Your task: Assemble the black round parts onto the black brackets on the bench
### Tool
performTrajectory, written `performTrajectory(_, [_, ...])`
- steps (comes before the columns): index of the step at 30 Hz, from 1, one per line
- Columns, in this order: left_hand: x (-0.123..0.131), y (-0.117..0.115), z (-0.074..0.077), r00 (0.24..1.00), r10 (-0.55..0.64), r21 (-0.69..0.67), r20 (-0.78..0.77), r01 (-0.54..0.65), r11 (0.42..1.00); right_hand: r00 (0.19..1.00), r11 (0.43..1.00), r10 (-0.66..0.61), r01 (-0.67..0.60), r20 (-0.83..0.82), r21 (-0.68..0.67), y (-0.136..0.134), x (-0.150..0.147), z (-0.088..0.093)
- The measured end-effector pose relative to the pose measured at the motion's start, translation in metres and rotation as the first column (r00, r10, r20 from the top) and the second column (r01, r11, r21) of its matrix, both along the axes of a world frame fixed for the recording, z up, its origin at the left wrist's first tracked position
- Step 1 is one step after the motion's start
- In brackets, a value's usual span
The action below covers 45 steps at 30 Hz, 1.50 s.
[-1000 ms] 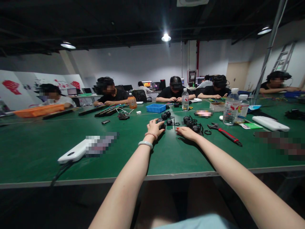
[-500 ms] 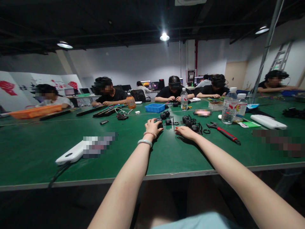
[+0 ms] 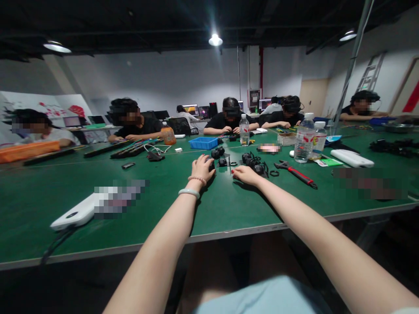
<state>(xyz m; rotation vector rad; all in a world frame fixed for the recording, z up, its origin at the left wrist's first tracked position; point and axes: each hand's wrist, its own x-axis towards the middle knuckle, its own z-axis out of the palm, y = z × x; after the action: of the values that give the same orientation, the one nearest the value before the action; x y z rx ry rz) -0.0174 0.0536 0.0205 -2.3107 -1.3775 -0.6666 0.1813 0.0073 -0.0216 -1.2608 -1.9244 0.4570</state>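
My left hand (image 3: 202,170), with a beaded bracelet and a pale bangle, curls over a black part that is mostly hidden under its fingers. My right hand (image 3: 245,175) rests on the green table (image 3: 225,209) with its fingers pressed together; whatever they may hold is too small to make out. Just beyond and between the hands lie black round parts (image 3: 218,152) and a small black ring (image 3: 233,163). More black parts (image 3: 251,160) sit beyond my right hand. Another black ring (image 3: 274,173) lies to their right, beside a red-handled adjustable wrench (image 3: 299,174).
A blue tray (image 3: 203,143), an orange bottle (image 3: 168,134) and clear bottles (image 3: 304,139) stand farther back. White power banks lie left (image 3: 81,211) and right (image 3: 352,158). Several people work across the table, near an orange tray (image 3: 29,151).
The view has turned slightly to the right, so the whole scene sits farther left. Both hands keep nearly the same place on the table and the same pose.
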Motion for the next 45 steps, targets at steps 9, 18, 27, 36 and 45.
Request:
performTrajectory(9, [0.039,-0.003,-0.019,0.975,-0.221,-0.109,0.0,0.22,0.969,0.988,0.98,-0.105,0.084,0.114,0.178,0.001,-0.011,0.001])
performTrajectory(18, [0.047,0.019,-0.048,0.991,-0.101,-0.305,-0.089,0.069,0.95,0.928,0.982,-0.133,0.075,0.349,0.175,0.011,-0.022,-0.013])
performTrajectory(27, [0.059,0.034,-0.053,0.987,-0.006,-0.369,-0.159,-0.054,0.928,0.897,0.974,-0.226,0.217,0.381,0.066,0.032,-0.025,-0.015])
performTrajectory(36, [0.058,0.038,-0.054,0.98,0.087,-0.385,-0.18,-0.152,0.91,0.855,0.951,-0.299,0.305,0.424,0.054,0.047,-0.029,-0.015])
performTrajectory(45, [0.063,0.032,-0.044,0.977,0.081,-0.42,-0.197,-0.158,0.893,0.814,0.939,-0.312,0.343,0.489,0.027,0.059,-0.027,-0.018])
